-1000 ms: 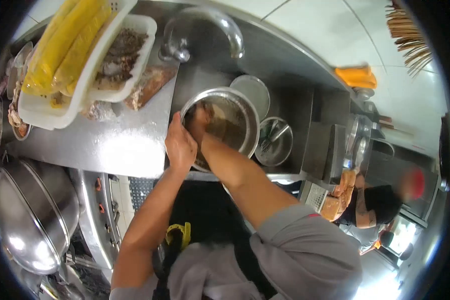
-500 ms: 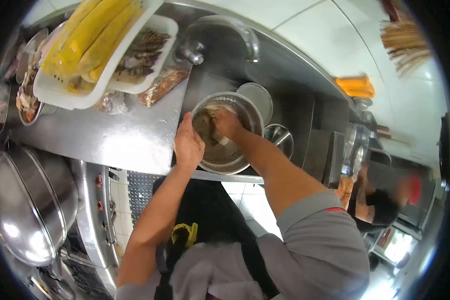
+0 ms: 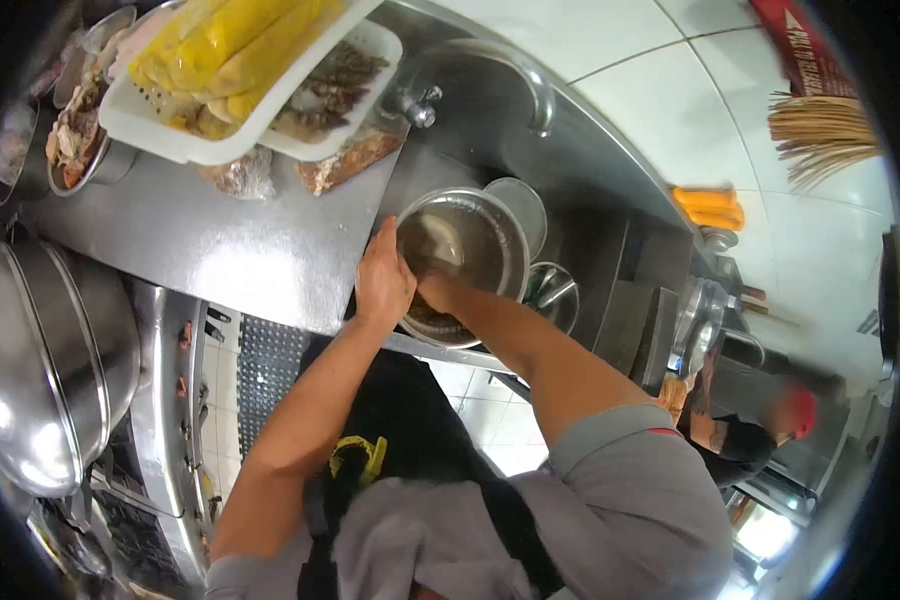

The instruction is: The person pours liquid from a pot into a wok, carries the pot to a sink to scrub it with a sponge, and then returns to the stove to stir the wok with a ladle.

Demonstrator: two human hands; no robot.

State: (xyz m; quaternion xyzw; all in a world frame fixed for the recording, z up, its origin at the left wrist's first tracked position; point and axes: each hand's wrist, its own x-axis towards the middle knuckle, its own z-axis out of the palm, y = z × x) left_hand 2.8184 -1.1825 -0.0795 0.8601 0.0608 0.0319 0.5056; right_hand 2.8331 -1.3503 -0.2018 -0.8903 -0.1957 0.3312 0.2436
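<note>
A round metal pot stands in the sink with murky brownish liquid inside. My left hand grips its left rim, steadying the side nearest the steel counter. My right hand reaches down into the pot near that same side, just beside the left hand. Its fingers are hidden below the rim and in the liquid, so whatever they touch does not show. A pale curved patch is visible in the pot; I cannot tell what it is.
A curved faucet arches over the sink. White trays with yellow bagged food and a wrapped package sit on the counter. Smaller metal containers stand beside the pot. A co-worker is at the right.
My right hand has moved from the pot's middle toward its near left side, uncovering the pale patch. My left hand stays at the rim. The whole view has shifted slightly.
</note>
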